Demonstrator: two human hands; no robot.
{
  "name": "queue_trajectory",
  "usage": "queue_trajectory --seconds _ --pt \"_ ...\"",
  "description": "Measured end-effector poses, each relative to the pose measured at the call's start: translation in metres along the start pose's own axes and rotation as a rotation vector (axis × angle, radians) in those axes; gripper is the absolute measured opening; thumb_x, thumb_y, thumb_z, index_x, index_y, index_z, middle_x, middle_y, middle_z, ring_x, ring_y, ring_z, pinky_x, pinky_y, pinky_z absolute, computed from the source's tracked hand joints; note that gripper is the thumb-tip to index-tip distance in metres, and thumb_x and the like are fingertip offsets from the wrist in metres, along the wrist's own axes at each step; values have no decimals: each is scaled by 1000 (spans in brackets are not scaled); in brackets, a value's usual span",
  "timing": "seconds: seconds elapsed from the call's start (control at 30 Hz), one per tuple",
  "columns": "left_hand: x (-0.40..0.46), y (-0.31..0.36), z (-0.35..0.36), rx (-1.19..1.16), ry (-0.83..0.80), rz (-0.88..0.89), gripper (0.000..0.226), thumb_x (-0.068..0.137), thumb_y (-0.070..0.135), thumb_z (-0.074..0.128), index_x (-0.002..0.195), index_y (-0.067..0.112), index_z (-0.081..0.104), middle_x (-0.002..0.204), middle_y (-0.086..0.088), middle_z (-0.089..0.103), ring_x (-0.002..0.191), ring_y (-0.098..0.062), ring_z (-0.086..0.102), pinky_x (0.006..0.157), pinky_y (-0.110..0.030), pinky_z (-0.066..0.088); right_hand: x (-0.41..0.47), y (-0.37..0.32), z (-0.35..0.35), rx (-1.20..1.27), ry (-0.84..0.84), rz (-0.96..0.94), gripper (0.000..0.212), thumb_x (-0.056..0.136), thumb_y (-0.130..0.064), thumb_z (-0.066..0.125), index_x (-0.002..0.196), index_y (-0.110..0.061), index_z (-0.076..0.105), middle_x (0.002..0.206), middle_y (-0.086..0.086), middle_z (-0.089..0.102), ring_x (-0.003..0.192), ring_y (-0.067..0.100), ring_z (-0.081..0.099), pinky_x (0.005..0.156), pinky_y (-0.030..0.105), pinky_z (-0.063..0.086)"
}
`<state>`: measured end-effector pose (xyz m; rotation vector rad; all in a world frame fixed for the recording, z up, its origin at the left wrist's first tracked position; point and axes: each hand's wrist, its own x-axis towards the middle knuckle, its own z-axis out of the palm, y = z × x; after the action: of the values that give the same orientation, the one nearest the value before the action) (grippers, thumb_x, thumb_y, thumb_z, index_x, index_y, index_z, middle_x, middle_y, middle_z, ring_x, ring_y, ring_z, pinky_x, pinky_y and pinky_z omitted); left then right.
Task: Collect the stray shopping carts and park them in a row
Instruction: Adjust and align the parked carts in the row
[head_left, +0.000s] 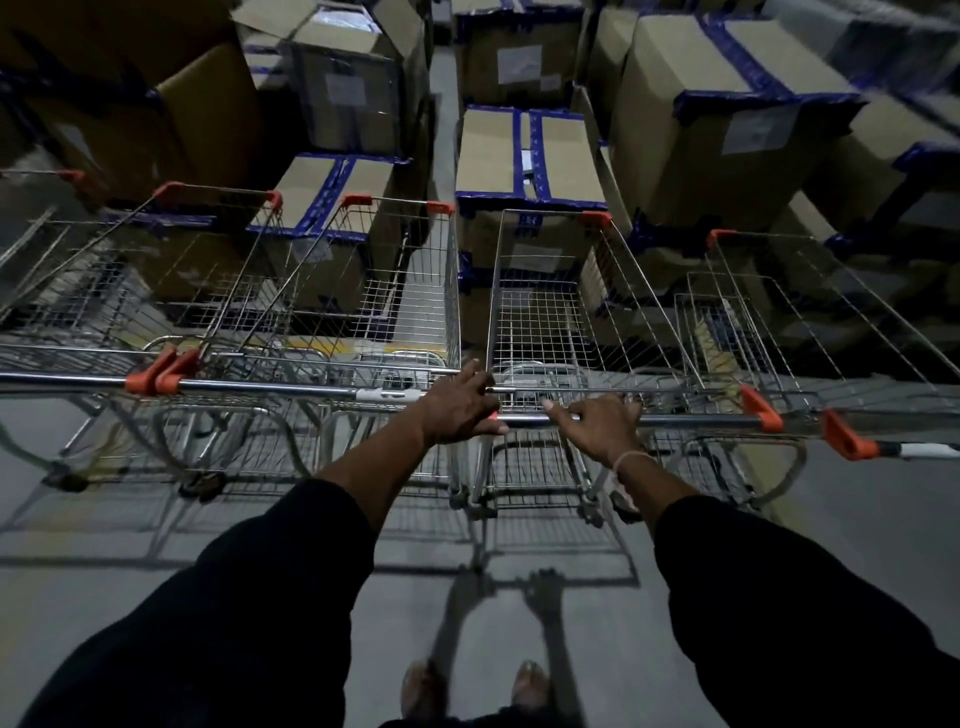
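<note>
Head view: the person is standing behind a wire shopping cart (571, 322) at the centre of the frame, and both hands are lying on its chrome handle bar (675, 420). The left hand (460, 410) is sitting at the bar's left end, where the neighbouring cart's handle meets it; its fingers are reaching forward over the bars and its thumb is tucking under, so it is holding the bar loosely rather than clamping hard. The right hand (602, 428) is wrapping the bar just beside it, at about three o'clock of the left, fingers curling over the top, index stretching along the bar.

The held cart is standing in line with others: two carts (363, 291) at nine to ten o'clock of it, and another cart (810, 312) at three o'clock, all nosing toward stacked cardboard boxes (530, 161) with blue tape at twelve o'clock. Orange corner caps (761, 409) are marking the handle ends, and the handles are running nearly in one line.

By my reading, this cart is being settled into the row, close to the end of its parking step. The next move calls for squaring it with its neighbours, letting go, and turning away to look for any remaining stray; none is showing here.
</note>
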<state>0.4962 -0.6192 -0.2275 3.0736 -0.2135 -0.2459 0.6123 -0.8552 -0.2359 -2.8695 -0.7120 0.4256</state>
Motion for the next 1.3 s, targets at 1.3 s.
queue_trajectory --seconds 1.3 --pt "14 42 -12 101 -72 -115 82 96 76 24 146 14 42 157 -18 41 155 -35 20 122 -68 10 -2 23 -25 -188 -90 -58 123 58 -108 7 139 -33 61 155 11 49 144 36 39 119 60 20"
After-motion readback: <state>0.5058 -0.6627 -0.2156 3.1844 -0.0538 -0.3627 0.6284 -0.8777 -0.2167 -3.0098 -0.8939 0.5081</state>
